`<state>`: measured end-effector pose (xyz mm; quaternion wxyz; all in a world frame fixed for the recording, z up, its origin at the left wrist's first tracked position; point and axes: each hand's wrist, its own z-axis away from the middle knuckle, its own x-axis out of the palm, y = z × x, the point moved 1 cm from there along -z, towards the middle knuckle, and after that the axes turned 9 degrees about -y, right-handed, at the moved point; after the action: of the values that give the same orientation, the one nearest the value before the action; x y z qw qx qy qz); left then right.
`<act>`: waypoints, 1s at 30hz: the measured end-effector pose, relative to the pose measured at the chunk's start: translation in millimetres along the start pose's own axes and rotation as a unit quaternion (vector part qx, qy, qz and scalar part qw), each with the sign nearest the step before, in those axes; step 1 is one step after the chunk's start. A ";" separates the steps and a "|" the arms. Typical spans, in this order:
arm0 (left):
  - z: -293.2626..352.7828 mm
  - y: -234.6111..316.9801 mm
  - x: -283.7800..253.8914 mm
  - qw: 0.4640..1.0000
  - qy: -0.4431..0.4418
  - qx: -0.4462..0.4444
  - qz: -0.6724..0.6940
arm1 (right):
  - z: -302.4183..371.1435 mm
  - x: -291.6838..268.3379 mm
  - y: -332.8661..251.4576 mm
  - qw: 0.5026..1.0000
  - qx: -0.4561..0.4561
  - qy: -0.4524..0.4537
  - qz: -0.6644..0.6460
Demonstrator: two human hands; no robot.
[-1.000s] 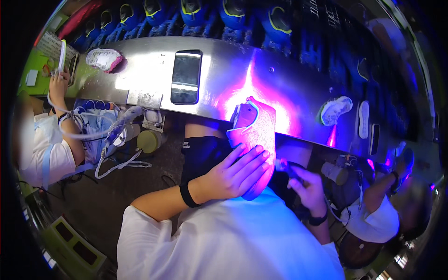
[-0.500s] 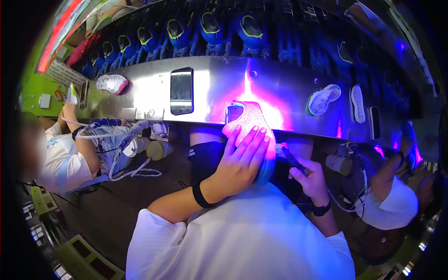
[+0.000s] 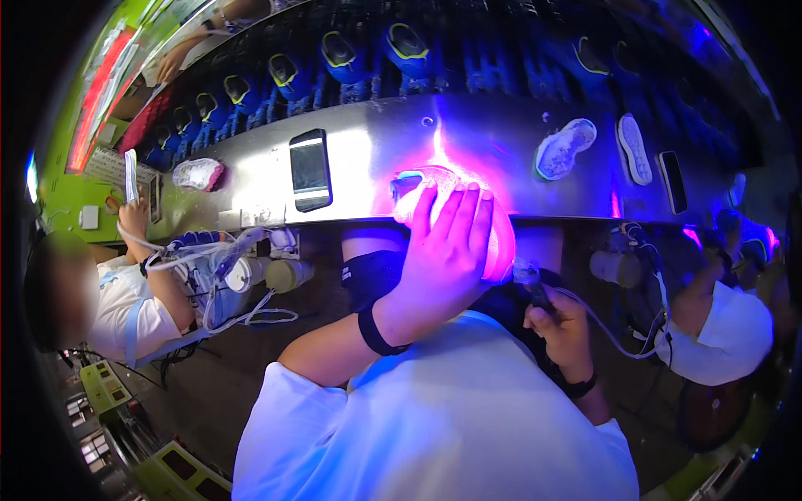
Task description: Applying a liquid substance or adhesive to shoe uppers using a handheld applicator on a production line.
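A shoe [image 3: 504, 242], lit strongly in pink and violet light, rests at the front edge of the metal bench, above my lap. My left hand [image 3: 451, 242] holds it, fingers stretched across its side and palm pressed on it. The shoe's opening is turned toward the upper left; much of its surface is covered by my hand. In my right hand [image 3: 564, 334] is a dark-handled brush [image 3: 535, 288] with a pale, translucent tip and a thin tube at its grip. The brush tip is just right of the shoe's lower end; whether they touch, I cannot tell.
On the metal bench [image 3: 359, 150] lie a phone [image 3: 311, 171], a white sole [image 3: 565, 150], a narrower sole [image 3: 635, 150] and another phone [image 3: 672, 182]. Several blue shoes [image 3: 408, 50] stand behind it. Lidded jars [image 3: 616, 267] with tubes hang below. Co-workers sit on both sides.
The shoe has tipped under my left hand, showing more of its right edge. My right hand and brush have moved slightly down and right. The shoes behind the bench have shifted left.
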<state>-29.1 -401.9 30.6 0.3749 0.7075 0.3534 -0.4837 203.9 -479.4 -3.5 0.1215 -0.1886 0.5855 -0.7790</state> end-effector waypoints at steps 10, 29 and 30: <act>-41.1 -34.8 -0.7 0.992 0.039 -0.027 0.114 | -44.9 -10.0 -62.9 0.932 -0.064 0.098 0.344; 6.8 -143.8 -31.9 0.972 -0.118 -0.018 0.201 | -129.7 17.0 -72.0 0.989 -0.019 0.053 0.137; 7.5 -137.5 -39.8 0.956 -0.170 -0.032 0.236 | -128.4 16.2 -83.7 0.986 -0.047 0.032 0.156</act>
<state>-162.1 -349.4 40.6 0.5556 0.6655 0.1231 -0.4830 135.9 -350.9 47.8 0.2135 -0.0750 0.6476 -0.7276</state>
